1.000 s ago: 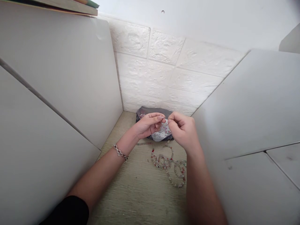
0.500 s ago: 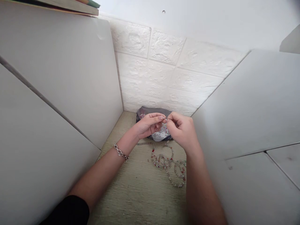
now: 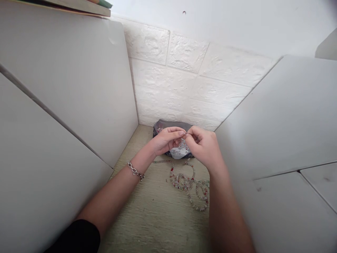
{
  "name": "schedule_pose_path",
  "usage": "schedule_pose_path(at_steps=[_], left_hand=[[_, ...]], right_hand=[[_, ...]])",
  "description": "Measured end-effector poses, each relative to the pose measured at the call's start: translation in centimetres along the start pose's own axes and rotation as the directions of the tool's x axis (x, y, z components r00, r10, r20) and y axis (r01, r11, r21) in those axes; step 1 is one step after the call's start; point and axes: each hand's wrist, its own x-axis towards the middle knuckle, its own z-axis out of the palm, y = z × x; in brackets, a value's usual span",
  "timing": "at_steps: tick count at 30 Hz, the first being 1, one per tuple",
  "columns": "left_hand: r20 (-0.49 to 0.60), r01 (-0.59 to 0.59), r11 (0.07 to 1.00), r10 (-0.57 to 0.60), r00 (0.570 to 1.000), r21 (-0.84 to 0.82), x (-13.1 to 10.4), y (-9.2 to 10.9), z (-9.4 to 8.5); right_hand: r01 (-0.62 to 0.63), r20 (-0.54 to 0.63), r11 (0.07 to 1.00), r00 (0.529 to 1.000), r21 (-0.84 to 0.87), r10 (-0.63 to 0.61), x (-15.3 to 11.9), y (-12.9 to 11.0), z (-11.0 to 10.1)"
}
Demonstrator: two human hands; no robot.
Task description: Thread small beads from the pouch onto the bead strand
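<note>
My left hand (image 3: 167,140) and my right hand (image 3: 206,146) meet fingertip to fingertip over a dark pouch (image 3: 175,123). Each pinches with thumb and forefinger; what sits between the tips is too small to make out. White and clear beads (image 3: 182,147) show inside the pouch, partly covered by the hands. Below, a long string of beads (image 3: 181,181), pale with some red ones, lies in loose loops on the greenish surface. Part of it passes behind my right forearm. A silver chain bracelet (image 3: 135,171) circles my left wrist.
Grey-white panels (image 3: 105,95) stand close on the left, and more panels (image 3: 273,119) rise on the right. A white brick-pattern wall (image 3: 184,84) closes off the back. At the top left, books (image 3: 79,7) rest on the panel's upper edge.
My right fingertips have shifted slightly left, closing the small gap to my left fingertips. The pouch and the bead string stay where they were.
</note>
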Motion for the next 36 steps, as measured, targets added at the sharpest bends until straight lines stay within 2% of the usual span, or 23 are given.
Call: schedule_pose_path(at_steps=[8, 12, 15, 19, 21, 23, 27, 29, 33, 36], left_hand=[[-0.052, 0.006, 0.983, 0.004, 0.999, 0.185, 0.4, 0.2, -0.7], [-0.072, -0.003, 0.979, 0.017, 0.997, 0.203, 0.5, 0.0, -1.1], [-0.084, -0.031, 0.976, 0.050, 0.995, 0.214, 0.5, 0.0, -1.2], [-0.104, -0.070, 0.937, 0.112, 0.988, 0.341, 0.6, 0.3, -1.2], [-0.098, -0.077, 0.892, 0.135, 0.986, 0.446, 0.6, 0.5, -1.0], [-0.104, -0.089, 0.807, 0.183, 0.978, 0.583, 0.5, 0.7, -0.6], [-0.107, -0.127, 0.581, 0.351, 0.930, 0.804, 0.0, 1.0, 0.5], [-0.089, -0.155, 0.513, 0.419, 0.904, 0.844, -0.3, 1.2, 1.1], [-0.050, -0.206, 0.443, 0.501, 0.864, 0.873, -0.6, 1.6, 1.6], [-0.043, -0.225, 0.467, 0.496, 0.867, 0.855, -0.5, 1.4, 1.5]], right_hand=[[-0.038, 0.078, 0.997, 0.996, -0.071, 0.044, 0.3, 0.5, 0.2], [-0.049, 0.114, 0.997, 0.992, -0.059, 0.055, 0.5, 0.7, 0.3], [-0.064, 0.153, 0.996, 0.986, -0.055, 0.072, 0.6, 1.0, 0.4], [-0.118, 0.227, 0.992, 0.966, -0.037, 0.124, 0.6, 1.3, 0.7], [-0.136, 0.283, 0.990, 0.949, -0.037, 0.141, 0.6, 1.5, 0.9], [-0.142, 0.316, 0.989, 0.937, -0.042, 0.148, 0.6, 1.7, 1.1], [-0.112, 0.283, 0.993, 0.952, -0.019, 0.113, 0.8, 1.9, 1.2], [-0.086, 0.252, 0.996, 0.965, 0.025, 0.078, 0.9, 1.9, 1.1], [-0.048, 0.193, 0.993, 0.981, 0.106, 0.027, 1.0, 1.8, 1.0], [-0.102, 0.184, 0.991, 0.979, 0.084, 0.085, 0.9, 1.8, 0.8]])
